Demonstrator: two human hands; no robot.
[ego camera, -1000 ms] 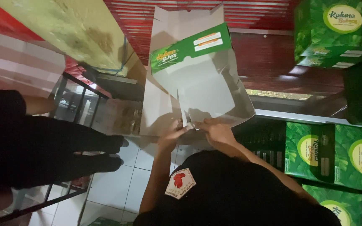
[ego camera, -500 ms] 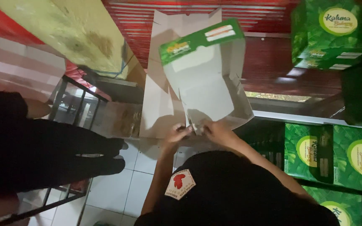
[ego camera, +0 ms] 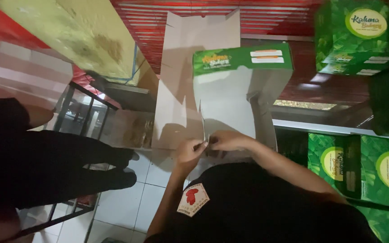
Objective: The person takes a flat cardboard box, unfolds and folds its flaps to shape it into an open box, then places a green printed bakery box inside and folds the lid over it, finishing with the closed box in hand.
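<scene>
Both hands meet at the lower edge of a half-folded cardboard carton blank (ego camera: 223, 103), pale grey-white inside with a green printed band across its upper panel. The left hand (ego camera: 189, 153) is curled, fingers pinched narrow on a thin upright flap edge of the carton; the right hand (ego camera: 228, 141) lies just beside it, fingers closed over the same lower edge, its fingertips hidden behind the flap. The two hands touch or nearly touch; which one cannot be told in the dim light.

The carton rises away from the hands, its tall back panel reaching the red slatted shutter (ego camera: 212, 18) beyond. Below the hands a black shirt with a small white-and-red sewn patch (ego camera: 193, 200) covers the forearms' near ends and hides the lap.

Right of the right hand stand stacked green printed boxes (ego camera: 374, 168), cut off by the frame edge; another green box (ego camera: 356, 36) sits up beyond them. Left of the left hand, another person's black-clad legs (ego camera: 55, 166) stretch over white floor tiles (ego camera: 122, 204), beside a dark metal rack (ego camera: 79, 117) whose contents are too dark to make out.
</scene>
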